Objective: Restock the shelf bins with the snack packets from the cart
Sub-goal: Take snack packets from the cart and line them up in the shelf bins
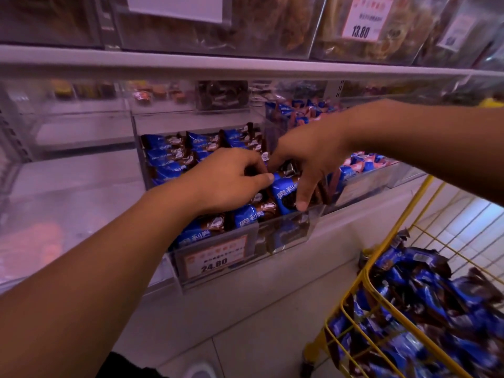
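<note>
**Both hands in the snack bin, cart at my right**

Nearest me, at lower right, I see the yellow wire cart, heaped with blue and brown snack packets. My two bare forearms reach forward over a pale floor to a clear plastic bin on the shelf, with a price label reading 24.80 on its front. The bin holds rows of matching blue packets. My left hand has its grip curled, thumb and fingers pinching among the packets. My right hand is just beside it, fingers pointing down and touching an upright blue packet near the bin's front wall. Farther right, a neighbouring bin holds blue and pink packets. Above, a higher shelf carries blurred clear bins and a tag marked 13.80.
</note>
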`<state>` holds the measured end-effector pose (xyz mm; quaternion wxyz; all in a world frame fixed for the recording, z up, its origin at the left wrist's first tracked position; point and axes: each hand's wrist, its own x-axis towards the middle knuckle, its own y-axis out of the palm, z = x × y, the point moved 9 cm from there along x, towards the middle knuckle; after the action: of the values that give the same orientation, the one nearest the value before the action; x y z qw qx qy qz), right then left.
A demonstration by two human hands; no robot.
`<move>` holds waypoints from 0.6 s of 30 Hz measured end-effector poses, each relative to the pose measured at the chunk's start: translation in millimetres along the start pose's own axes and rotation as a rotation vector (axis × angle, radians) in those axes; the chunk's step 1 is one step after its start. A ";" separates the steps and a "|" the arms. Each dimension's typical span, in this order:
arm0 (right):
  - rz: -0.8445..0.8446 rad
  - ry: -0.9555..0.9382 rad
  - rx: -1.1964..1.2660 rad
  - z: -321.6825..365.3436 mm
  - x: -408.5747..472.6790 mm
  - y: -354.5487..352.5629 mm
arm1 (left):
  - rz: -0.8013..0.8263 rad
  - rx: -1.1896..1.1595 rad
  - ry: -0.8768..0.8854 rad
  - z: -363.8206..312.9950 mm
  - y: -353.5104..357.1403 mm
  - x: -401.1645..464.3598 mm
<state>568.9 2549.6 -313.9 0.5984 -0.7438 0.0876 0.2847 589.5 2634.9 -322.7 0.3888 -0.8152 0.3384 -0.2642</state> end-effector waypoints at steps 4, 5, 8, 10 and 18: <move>-0.080 -0.061 -0.012 -0.4 -8.4 11.9 | 0.045 0.197 0.038 -4.8 5.3 2.1; -0.094 -0.075 -0.018 -0.6 -12.1 16.3 | 0.059 0.214 0.038 -4.7 6.7 2.6; -0.149 -0.086 -0.150 -1.0 -23.7 27.3 | 0.124 0.209 -0.028 3.1 12.5 1.2; -0.225 -0.103 -0.293 3.5 -27.4 28.4 | 0.206 0.264 -0.104 11.3 20.2 -1.5; -0.421 -0.203 -0.615 21.3 -33.9 25.7 | 0.338 0.410 -0.173 17.0 31.4 -4.6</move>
<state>522.1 2555.5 -320.2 0.3985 -0.8581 -0.2163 0.2408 587.5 2631.4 -358.4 0.6117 -0.6710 0.3745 -0.1877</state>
